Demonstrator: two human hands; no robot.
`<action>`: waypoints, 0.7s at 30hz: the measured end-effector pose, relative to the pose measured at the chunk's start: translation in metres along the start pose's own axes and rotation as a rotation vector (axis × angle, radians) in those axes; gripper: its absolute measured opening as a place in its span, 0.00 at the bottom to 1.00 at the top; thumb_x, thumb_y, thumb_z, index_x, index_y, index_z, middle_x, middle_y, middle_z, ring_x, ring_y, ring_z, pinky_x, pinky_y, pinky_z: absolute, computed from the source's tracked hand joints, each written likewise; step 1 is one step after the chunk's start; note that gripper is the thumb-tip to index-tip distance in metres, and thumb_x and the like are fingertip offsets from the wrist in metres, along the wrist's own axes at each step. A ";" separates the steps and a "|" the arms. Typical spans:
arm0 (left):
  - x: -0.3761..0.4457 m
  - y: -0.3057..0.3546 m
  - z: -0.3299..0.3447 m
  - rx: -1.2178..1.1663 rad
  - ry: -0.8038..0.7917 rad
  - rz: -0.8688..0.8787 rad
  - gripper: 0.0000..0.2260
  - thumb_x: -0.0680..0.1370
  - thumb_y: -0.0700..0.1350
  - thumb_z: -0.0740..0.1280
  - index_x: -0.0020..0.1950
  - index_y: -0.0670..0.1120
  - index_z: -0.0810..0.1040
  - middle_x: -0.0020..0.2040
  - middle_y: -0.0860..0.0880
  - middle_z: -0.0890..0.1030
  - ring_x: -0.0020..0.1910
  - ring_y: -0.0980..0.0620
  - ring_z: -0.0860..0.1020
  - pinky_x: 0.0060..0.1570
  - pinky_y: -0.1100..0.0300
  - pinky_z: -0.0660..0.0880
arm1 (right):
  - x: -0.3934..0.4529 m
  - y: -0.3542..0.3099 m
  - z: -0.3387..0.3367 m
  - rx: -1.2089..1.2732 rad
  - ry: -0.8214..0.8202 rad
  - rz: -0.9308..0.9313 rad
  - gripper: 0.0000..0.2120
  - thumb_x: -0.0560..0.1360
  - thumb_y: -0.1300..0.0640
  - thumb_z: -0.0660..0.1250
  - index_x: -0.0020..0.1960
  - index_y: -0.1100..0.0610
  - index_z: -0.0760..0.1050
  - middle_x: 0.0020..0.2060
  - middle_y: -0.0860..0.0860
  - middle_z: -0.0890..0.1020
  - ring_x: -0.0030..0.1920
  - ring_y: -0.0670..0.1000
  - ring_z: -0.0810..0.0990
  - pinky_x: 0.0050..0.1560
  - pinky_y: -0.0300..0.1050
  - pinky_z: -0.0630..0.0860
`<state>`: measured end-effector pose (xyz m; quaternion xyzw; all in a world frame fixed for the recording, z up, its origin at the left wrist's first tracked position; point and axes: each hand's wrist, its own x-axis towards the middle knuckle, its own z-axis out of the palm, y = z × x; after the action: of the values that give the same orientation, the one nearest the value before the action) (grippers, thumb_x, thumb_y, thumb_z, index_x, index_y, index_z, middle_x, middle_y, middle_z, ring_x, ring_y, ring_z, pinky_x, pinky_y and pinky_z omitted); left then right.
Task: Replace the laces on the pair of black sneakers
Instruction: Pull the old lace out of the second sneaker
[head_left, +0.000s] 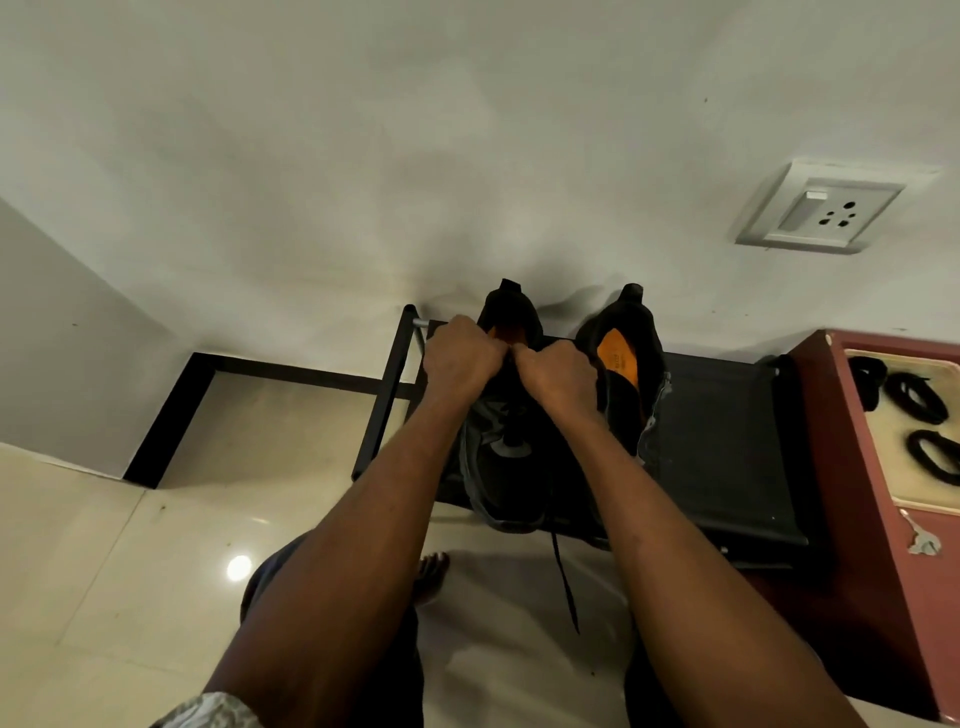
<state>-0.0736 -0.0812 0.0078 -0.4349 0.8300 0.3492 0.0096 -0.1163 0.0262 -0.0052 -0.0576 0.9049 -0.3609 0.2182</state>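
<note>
Both hands, left (462, 358) and right (558, 376), are curled closed at the opening of the left black mesh sneaker with orange insole (506, 441); what they pinch cannot be told. It stands beside the right black sneaker (626, 364) on a low black rack shelf (727, 441). A black lace end (566, 582) hangs below. Coiled black laces (909, 397) lie on the maroon table (852, 467).

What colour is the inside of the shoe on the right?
Orange insole, seen in the head view.
</note>
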 end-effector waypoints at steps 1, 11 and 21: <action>0.000 0.000 -0.001 0.012 -0.003 0.001 0.17 0.74 0.51 0.71 0.53 0.39 0.78 0.48 0.44 0.82 0.44 0.45 0.79 0.39 0.57 0.70 | 0.001 -0.001 0.000 -0.022 -0.002 0.004 0.21 0.76 0.41 0.65 0.36 0.58 0.72 0.33 0.52 0.77 0.34 0.54 0.77 0.31 0.43 0.66; 0.007 -0.002 -0.016 -0.131 -0.227 0.007 0.07 0.75 0.39 0.69 0.41 0.36 0.78 0.36 0.41 0.81 0.33 0.46 0.81 0.30 0.58 0.79 | 0.006 -0.004 -0.017 -0.128 -0.144 -0.034 0.14 0.75 0.56 0.65 0.33 0.60 0.71 0.30 0.56 0.77 0.36 0.60 0.83 0.35 0.48 0.73; 0.005 -0.016 -0.011 -0.425 -0.275 -0.057 0.07 0.77 0.40 0.71 0.41 0.39 0.78 0.40 0.43 0.81 0.42 0.46 0.83 0.45 0.54 0.83 | 0.000 0.008 -0.026 0.143 -0.077 0.021 0.11 0.76 0.56 0.65 0.38 0.61 0.74 0.37 0.63 0.82 0.34 0.59 0.85 0.42 0.55 0.81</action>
<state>-0.0625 -0.0971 0.0054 -0.3987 0.7161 0.5714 0.0407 -0.1276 0.0486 0.0055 -0.0464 0.8684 -0.4197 0.2600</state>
